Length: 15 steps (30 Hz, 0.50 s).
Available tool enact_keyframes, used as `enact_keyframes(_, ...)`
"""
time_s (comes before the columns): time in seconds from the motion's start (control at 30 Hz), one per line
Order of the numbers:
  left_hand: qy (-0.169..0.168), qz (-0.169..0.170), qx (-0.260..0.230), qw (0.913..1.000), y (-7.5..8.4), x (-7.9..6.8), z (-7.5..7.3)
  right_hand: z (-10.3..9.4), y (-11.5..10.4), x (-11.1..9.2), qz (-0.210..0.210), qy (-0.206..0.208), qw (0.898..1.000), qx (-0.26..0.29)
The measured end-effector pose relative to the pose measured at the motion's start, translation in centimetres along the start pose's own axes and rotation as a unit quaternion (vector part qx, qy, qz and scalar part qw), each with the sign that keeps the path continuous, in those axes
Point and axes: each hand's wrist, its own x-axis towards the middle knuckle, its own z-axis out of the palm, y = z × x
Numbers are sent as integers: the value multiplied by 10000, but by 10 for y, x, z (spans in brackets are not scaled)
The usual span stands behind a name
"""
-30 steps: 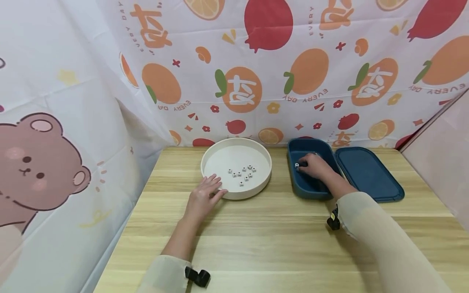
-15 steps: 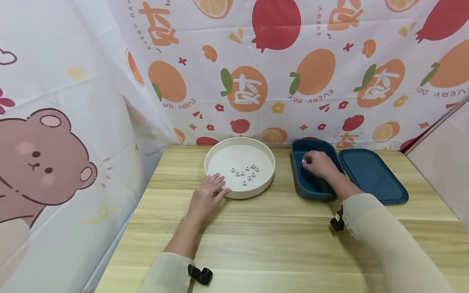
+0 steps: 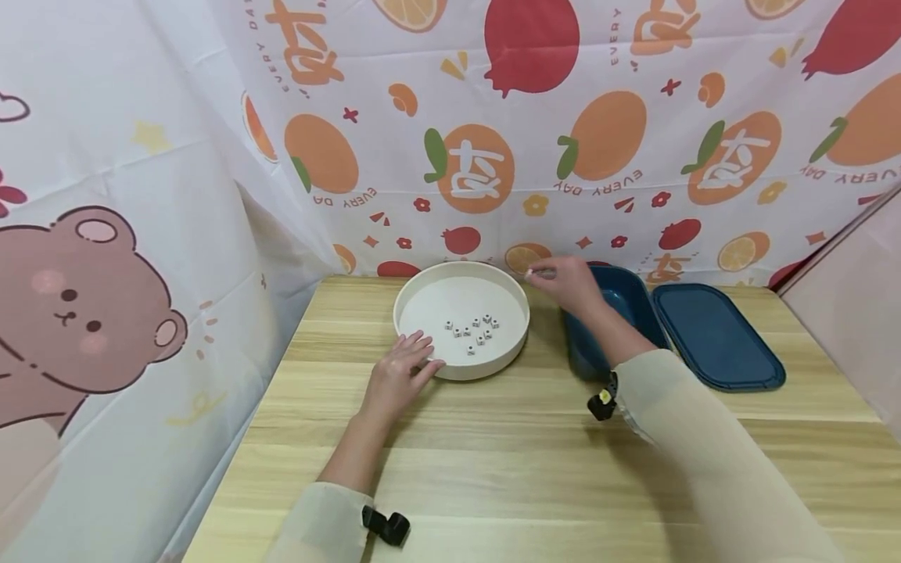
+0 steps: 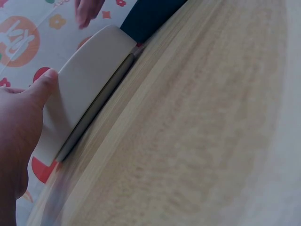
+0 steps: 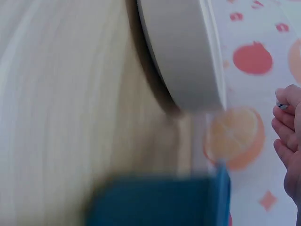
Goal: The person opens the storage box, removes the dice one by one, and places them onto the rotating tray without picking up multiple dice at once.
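A round cream tray with a raised rim holds several small white dice with dark marks. My left hand rests on the tray's near-left rim, its fingers fairly straight; in the left wrist view the thumb lies against the rim. Raised between the tray and a deep blue box, my right hand pinches a small die between thumb and fingertip. That die is above the table, just outside the tray's right rim. My right arm hides part of the box and its inside.
A flat blue lid lies right of the box on the wooden table. Behind stands a fruit-print cloth, and a white cloth with a bear hangs at the left.
My right hand has risen out of the blue box with a die and moved left toward the tray. My left hand keeps its place on the rim.
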Motion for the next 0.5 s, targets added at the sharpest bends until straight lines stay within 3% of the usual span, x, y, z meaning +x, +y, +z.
enact_keyframes(0.27,62,121,-55,9999,2,0,-1,52,-36,13,-77,-764,9970,20)
enact_keyframes(0.5,47,152,-54,9999,6,-2,1,90,-54,16,348,-1441,9885,-288)
